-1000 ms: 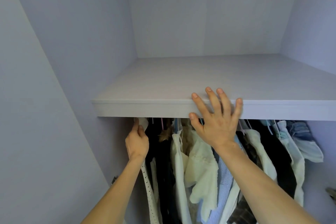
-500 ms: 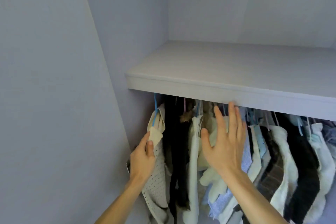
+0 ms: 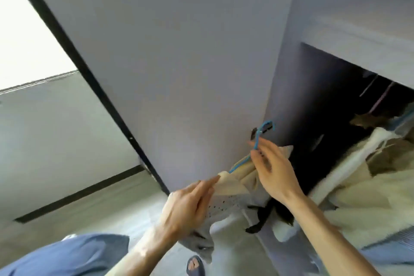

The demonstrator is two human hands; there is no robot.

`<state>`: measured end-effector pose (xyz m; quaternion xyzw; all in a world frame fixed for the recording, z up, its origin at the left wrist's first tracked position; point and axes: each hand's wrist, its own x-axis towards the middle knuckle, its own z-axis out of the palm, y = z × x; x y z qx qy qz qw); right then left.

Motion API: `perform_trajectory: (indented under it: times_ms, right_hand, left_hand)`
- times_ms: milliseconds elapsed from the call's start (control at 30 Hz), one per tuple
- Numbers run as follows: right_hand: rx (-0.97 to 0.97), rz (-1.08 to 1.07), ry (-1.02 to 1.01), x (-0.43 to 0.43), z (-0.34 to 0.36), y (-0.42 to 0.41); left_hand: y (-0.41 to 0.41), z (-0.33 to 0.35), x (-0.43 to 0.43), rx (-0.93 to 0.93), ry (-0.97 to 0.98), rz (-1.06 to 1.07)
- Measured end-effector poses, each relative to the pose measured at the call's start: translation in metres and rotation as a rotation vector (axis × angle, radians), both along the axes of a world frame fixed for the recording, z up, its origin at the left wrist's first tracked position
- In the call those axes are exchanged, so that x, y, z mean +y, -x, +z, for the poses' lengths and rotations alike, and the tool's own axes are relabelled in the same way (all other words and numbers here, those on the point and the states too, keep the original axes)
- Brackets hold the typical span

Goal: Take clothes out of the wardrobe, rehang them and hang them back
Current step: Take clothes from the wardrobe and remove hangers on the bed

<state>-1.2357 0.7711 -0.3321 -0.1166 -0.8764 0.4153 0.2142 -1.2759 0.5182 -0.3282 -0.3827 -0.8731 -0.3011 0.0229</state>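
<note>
Cream fabric, plain at the shoulder and dotted with small holes lower down, makes up the top [image 3: 233, 186] held just outside the wardrobe, in front of its left side panel [image 3: 179, 51]. It hangs on a thin blue hanger [image 3: 257, 141] whose hook points up, clear of any rail. The cloth droops in folds, and its lower part looks greyer in shadow under the left hand. The picture is smeared by motion, so finer detail of the weave cannot be made out.

The left hand [image 3: 188, 206] reaches in from below, fingers pressed together and nearly straight, pinching the shoulder end of the top at their tips. The right hand [image 3: 273, 170] is just beside it, higher up, with thumb and forefinger pinching the neck of the hanger while the other fingers lie loosely spread.

To the right, the wardrobe opening is dark under a pale shelf [image 3: 358, 38]. White and cream clothes [image 3: 369, 186] crowd the rail space there, and a black garment [image 3: 264, 215] dangles near the right wrist.

The side panel is a flat lilac-grey with a black edge strip [image 3: 78, 63] along its left side. Beyond it lie a grey wall [image 3: 44, 130], a dark skirting strip [image 3: 78, 195] and a pale floor [image 3: 67, 219]. A bright white area [image 3: 22, 40] fills the upper left corner. At the bottom show a blue trouser leg [image 3: 67, 255] and a foot in a blue slipper [image 3: 195, 265].
</note>
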Motion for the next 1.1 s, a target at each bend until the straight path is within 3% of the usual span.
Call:
perform_trajectory:
  times_ms: [200,367,733,967,1100]
  right_hand:
    - [-0.013,0.348,-0.014,-0.124,0.002,0.010]
    - [0.033,0.575,-0.037,-0.238,0.021,0.000]
    - [0.063,0.863,-0.085,-0.415,0.023,-0.014]
    - [0.142,0.995,0.035,-0.460,0.029,0.006]
    - [0.063,0.817,0.257,-0.467,0.016,0.041]
  left_hand:
    - [-0.071,0.002,-0.115,0.103,0.129,0.298]
    - [-0.119,0.022,-0.188,0.081,0.254,0.645]
    - [-0.134,0.041,-0.298,-0.405,-0.189,0.936]
    - [-0.141,0.050,-0.339,-0.375,-0.333,1.122]
    - [-0.145,0.056,-0.367,-0.300,-0.323,1.245]
